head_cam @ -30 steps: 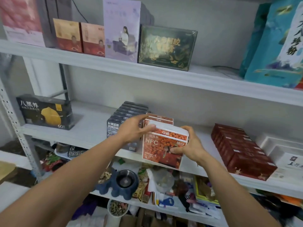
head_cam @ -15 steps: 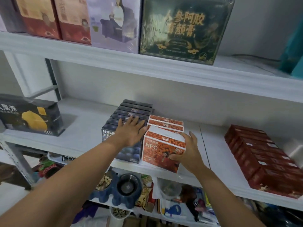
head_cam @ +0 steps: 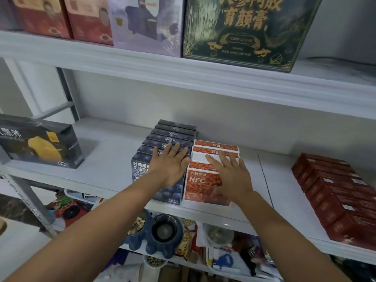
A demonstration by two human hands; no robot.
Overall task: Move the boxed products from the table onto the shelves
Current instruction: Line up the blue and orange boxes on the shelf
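In the head view, the front orange box [head_cam: 200, 186] stands upright at the front edge of the middle shelf [head_cam: 109, 159]. It heads a short row of orange boxes [head_cam: 215, 145], just beside a row of dark blue boxes [head_cam: 173, 132]. The right hand [head_cam: 230, 176] lies flat over its top and front, grip wide, fingers straight, hiding the box's upper right corner. The left hand [head_cam: 171, 165] rests flat on the front blue boxes, grip likewise wide, covering part of their print. A black box [head_cam: 40, 145] is cut off at the left edge. The dark green box [head_cam: 244, 31] on the upper shelf [head_cam: 203, 78] is cut off at its top. Red boxes [head_cam: 333, 190] blur toward the right edge.
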